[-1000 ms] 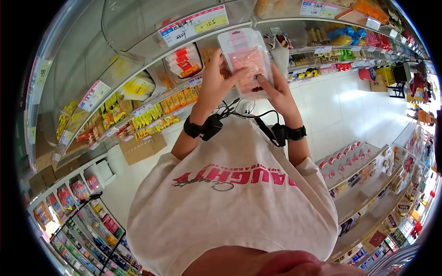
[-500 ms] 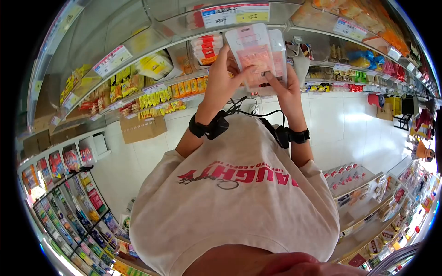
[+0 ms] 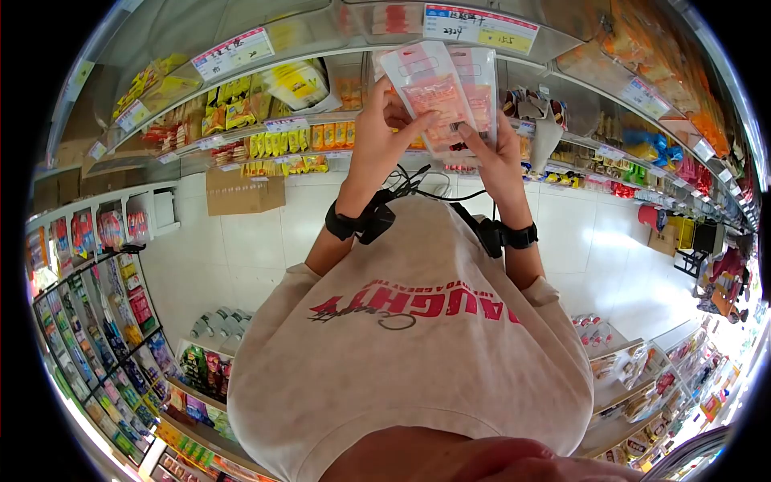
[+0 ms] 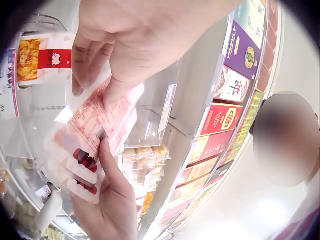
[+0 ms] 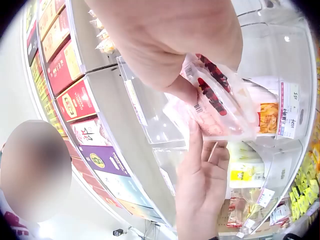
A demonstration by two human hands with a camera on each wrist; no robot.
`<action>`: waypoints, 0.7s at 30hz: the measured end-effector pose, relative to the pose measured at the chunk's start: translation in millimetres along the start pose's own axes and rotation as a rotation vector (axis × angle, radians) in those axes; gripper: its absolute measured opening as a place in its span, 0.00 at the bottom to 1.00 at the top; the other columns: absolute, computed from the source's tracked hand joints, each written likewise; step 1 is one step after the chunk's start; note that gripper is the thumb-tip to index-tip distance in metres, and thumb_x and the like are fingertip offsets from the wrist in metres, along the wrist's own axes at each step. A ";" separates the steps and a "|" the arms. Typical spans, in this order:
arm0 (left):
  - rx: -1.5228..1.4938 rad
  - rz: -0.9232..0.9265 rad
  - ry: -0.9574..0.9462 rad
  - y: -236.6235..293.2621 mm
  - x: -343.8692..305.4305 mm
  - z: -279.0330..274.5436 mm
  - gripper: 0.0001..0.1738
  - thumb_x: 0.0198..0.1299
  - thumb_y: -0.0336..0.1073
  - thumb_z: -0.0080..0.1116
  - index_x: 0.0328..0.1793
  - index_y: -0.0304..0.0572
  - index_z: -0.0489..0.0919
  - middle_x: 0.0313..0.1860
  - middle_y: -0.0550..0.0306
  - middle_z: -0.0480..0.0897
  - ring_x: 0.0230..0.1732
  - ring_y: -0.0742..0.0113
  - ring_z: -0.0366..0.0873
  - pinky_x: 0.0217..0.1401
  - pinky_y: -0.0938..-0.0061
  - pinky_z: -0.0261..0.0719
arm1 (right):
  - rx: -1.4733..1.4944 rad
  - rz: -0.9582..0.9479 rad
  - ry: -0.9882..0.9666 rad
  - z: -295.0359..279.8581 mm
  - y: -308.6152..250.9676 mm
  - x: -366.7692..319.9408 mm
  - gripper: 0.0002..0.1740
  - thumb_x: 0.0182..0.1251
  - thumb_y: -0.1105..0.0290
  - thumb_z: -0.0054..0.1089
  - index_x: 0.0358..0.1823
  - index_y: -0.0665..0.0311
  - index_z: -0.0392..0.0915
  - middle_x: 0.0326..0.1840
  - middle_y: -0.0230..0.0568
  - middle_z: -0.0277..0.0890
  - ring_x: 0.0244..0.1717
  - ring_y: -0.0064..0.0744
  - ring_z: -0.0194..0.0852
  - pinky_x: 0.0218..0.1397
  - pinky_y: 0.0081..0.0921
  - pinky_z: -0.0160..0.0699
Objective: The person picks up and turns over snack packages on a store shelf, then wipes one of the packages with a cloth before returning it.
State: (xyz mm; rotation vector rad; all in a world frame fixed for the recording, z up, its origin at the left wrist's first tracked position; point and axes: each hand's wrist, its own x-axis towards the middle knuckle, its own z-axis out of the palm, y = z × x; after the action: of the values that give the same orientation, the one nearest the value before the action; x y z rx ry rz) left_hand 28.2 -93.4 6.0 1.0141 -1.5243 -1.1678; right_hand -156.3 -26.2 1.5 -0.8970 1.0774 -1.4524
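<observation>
Your left hand (image 3: 376,136) pinches the front clear packet (image 3: 430,90) of pinkish strips, held up before the shelf (image 3: 321,36); a second packet (image 3: 482,80) fans out behind it, and your right hand (image 3: 499,153) pinches both at their lower edge.

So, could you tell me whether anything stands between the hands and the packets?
Nothing visible does. The left hand and the right hand both pinch the packets directly, with the fingers right on the clear wrap.
</observation>
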 end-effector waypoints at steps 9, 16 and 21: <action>0.013 -0.078 0.089 3.0 -6.5 -8.3 0.41 0.56 0.34 0.79 0.73 0.33 0.68 0.37 0.53 0.86 0.33 0.71 0.85 0.36 0.76 0.84 | -0.070 -0.028 -0.070 9.2 -3.6 6.2 0.16 0.76 0.74 0.62 0.61 0.69 0.75 0.54 0.36 0.84 0.53 0.20 0.82 0.56 0.22 0.81; -0.134 -0.219 -0.095 13.6 -10.4 -12.0 0.21 0.74 0.45 0.61 0.60 0.34 0.78 0.44 0.57 0.84 0.49 0.74 0.82 0.51 0.76 0.80 | -0.610 -0.379 -0.434 42.1 6.6 1.4 0.34 0.74 0.70 0.63 0.78 0.68 0.62 0.77 0.57 0.65 0.75 0.51 0.68 0.73 0.38 0.71; -0.189 -0.165 0.036 -4.5 -9.9 -19.1 0.21 0.78 0.45 0.57 0.61 0.33 0.79 0.47 0.63 0.85 0.45 0.77 0.79 0.48 0.75 0.78 | -0.649 -0.392 -0.395 34.8 16.8 10.3 0.40 0.71 0.66 0.68 0.79 0.68 0.59 0.80 0.57 0.58 0.78 0.47 0.62 0.74 0.36 0.71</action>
State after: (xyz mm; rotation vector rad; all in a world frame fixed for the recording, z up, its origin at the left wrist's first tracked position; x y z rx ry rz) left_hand 49.3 -88.8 1.9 1.0404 -1.2940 -1.3738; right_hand -120.0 -42.0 -4.0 -1.8575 1.1188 -1.1500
